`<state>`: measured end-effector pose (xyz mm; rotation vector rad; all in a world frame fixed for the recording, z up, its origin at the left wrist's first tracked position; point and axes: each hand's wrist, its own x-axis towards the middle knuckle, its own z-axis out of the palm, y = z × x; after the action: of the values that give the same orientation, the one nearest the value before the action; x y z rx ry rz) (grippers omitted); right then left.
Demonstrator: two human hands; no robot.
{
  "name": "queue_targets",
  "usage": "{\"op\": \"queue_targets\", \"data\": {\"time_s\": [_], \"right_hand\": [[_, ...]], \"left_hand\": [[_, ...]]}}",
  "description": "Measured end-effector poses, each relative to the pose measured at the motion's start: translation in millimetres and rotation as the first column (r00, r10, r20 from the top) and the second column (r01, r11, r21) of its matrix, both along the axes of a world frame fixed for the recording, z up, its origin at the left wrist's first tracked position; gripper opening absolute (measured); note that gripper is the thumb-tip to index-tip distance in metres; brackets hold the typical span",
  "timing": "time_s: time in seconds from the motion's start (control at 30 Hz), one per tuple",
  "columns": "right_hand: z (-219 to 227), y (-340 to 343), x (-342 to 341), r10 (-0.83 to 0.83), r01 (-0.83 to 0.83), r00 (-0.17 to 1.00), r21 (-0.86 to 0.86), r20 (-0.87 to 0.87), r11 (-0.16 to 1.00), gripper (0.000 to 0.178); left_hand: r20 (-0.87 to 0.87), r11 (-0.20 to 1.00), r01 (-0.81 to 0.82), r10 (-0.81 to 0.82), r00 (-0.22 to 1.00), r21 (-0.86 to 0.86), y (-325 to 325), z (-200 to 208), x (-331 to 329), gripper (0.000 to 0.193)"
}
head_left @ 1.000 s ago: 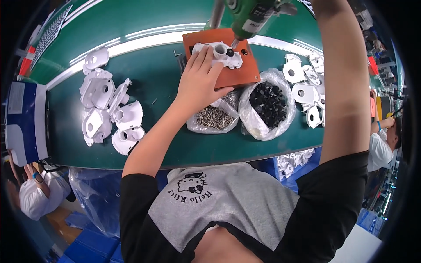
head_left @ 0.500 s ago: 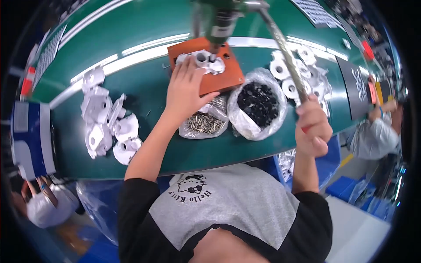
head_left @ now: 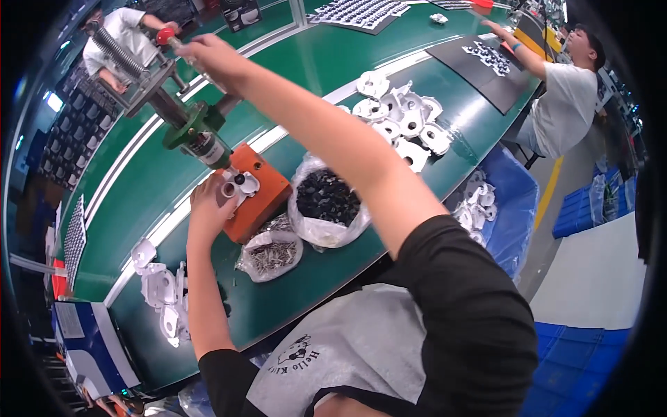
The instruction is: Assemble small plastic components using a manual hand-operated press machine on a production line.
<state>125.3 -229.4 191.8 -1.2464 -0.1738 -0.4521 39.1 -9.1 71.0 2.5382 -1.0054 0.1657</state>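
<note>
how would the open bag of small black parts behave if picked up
The clear plastic bag looks thin and crumpled, so it would probably flop and sag. Its mouth gapes over the loose black parts, so some could well spill if it tips.

A white part (head_left: 248, 185) lies on the orange block (head_left: 268, 189).

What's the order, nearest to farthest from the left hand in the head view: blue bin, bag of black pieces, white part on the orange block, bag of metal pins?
1. White part: under the left hand, on the orange block.
2. Bag of metal pins: lower right.
3. Bag of black pieces: right, beyond the pins.
4. Blue bin: far right, past the table edge.
</note>
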Motion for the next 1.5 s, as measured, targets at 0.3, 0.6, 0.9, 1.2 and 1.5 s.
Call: {"op": "queue_targets", "data": {"time_s": [0.3, 0.6, 0.9, 1.2, 1.5], "right_hand": [[-142, -122, -249, -0.498, 0.428, 0.851, -0.768, 0.165, 0.476, 0.027], [-234, -159, -333, -0.709, 0.323, 0.688, -0.94, 0.155, 0.107, 0.041], [-202, -182, -338, -0.764, 0.751, 0.618, -0.149, -0.186, 0.643, 0.045], [-169, -82, -279, -0.205, 0.356, 0.905, 0.404, -0.372, 0.843, 0.042], [-155, 39, -258, 0.465, -0.389, 0.875, 0.377, -0.135, 0.841, 0.054]], "left_hand": [[-0.085, 0.859, -0.272, 0.261, 0.962, -0.434, 84, -46, 73, 0.018], [-0.288, 0.811, -0.386, 0.28, 0.916, -0.439, 97, -29, 26, 0.048], [-0.178, 0.717, -0.697, 0.687, 0.705, 0.006, 214, -3, -128, 0.042], [-0.05, 0.598, -0.774, 0.797, 0.602, 0.207, 189, -58, -116, 0.039], [-0.483, 0.595, -0.332, -0.109, 0.869, -0.732, 93, -20, -134, 0.025]]}}
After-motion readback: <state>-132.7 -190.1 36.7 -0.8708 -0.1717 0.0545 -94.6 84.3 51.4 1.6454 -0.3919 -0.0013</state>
